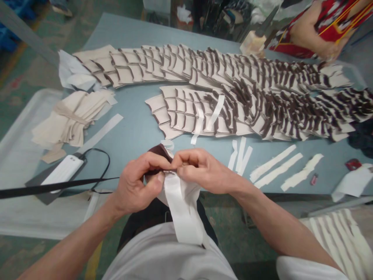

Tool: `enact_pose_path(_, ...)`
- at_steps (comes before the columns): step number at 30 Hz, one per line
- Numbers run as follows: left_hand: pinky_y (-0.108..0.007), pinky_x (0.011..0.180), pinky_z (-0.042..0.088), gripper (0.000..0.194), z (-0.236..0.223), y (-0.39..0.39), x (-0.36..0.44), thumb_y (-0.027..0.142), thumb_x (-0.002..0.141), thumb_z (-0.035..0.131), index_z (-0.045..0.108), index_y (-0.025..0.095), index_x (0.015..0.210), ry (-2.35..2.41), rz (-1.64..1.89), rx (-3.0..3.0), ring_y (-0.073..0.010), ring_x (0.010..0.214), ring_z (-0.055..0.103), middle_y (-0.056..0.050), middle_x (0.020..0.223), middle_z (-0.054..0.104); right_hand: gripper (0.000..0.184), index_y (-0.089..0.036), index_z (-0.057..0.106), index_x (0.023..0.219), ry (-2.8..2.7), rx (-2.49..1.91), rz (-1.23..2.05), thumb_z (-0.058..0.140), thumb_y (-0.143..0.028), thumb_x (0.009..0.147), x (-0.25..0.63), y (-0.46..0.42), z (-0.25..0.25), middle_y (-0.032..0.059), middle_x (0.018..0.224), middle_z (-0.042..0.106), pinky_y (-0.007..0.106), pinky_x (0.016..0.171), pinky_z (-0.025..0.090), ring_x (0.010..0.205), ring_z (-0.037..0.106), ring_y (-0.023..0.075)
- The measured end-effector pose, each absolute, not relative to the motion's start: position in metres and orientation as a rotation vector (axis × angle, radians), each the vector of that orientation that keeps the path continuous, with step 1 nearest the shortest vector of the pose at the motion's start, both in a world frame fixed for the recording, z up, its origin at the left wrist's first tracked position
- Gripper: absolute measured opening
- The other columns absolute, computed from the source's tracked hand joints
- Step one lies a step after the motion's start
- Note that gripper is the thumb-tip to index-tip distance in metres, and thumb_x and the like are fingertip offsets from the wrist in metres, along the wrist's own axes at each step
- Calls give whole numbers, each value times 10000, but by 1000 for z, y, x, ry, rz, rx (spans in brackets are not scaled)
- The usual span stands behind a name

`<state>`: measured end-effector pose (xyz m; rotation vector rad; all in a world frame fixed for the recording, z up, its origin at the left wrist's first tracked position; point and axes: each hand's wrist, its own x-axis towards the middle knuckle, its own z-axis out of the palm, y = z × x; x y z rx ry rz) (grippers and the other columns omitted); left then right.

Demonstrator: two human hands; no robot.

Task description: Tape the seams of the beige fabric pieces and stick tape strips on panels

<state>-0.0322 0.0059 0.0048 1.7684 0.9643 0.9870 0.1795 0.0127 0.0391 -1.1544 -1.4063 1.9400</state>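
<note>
Close to my body, at the near edge of the table, a white and dark brown fabric piece (182, 208) hangs from both hands. My left hand (141, 181) pinches its brown edge between thumb and fingers. Right beside it, my right hand (201, 171) grips the same edge, the fingertips of both hands almost meeting. A wide white strip hangs down from the pinched edge over my shirt. Part of the brown cloth shows above my left fingers; the rest is hidden behind the hands.
Two long rows of overlapping cream pieces with brown edges (177, 105) cover the blue table (131, 128). A tied fabric bundle (70, 116) and a white power bank (62, 173) lie left. Loose white strips (272, 163) lie right. Across the table is another person's arm (309, 33).
</note>
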Motion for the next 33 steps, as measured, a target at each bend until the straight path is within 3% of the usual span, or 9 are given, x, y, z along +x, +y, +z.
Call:
enact_pose_path(5, -224, 527, 415, 46, 20, 16, -35, 182, 853, 597, 639, 195, 841, 856, 749, 1847, -108, 529, 537, 41, 657, 640, 149, -175, 646, 783, -2039, -1180, 1114, 507, -126, 758, 185, 5, 52, -48, 660, 549, 240, 581, 301, 579, 407, 87)
enact_pose_path(8, -225, 527, 392, 118, 25, 24, -38, 199, 873, 576, 630, 194, 769, 823, 653, 1860, -109, 541, 526, 43, 643, 623, 200, -162, 683, 825, -2176, -1127, 811, 501, -98, 774, 187, 1, 48, -19, 680, 635, 246, 594, 334, 582, 470, 98)
enact_pose_path(14, -229, 548, 384, 365, 27, 30, -39, 317, 1061, 470, 604, 188, 747, 815, 573, 1884, -109, 555, 501, 35, 643, 570, 225, -189, 674, 855, -2237, -1013, 580, 490, -70, 804, 192, 2, 37, 2, 722, 704, 247, 612, 398, 614, 573, 121)
enact_pose_path(19, -229, 558, 378, 347, 31, 31, -39, 299, 1067, 466, 582, 201, 755, 785, 526, 1938, -112, 559, 493, 44, 640, 556, 220, -174, 679, 851, -2302, -972, 456, 494, -55, 831, 194, 4, 35, 6, 694, 687, 267, 601, 396, 611, 580, 133)
enact_pose_path(26, -263, 591, 365, 313, 30, 28, -43, 238, 1052, 481, 572, 216, 754, 772, 569, 2149, -135, 583, 495, 27, 657, 581, 236, -180, 694, 880, -2230, -987, 586, 501, -70, 800, 192, 2, 31, 13, 752, 748, 246, 615, 427, 632, 629, 125)
enact_pose_path(33, -265, 639, 390, 329, 41, 34, -42, 342, 1095, 463, 638, 205, 853, 734, 400, 2068, -145, 658, 574, 20, 745, 649, 236, -178, 710, 856, -2429, -1028, 223, 496, -92, 904, 190, -1, 40, 16, 721, 732, 312, 620, 387, 649, 606, 155)
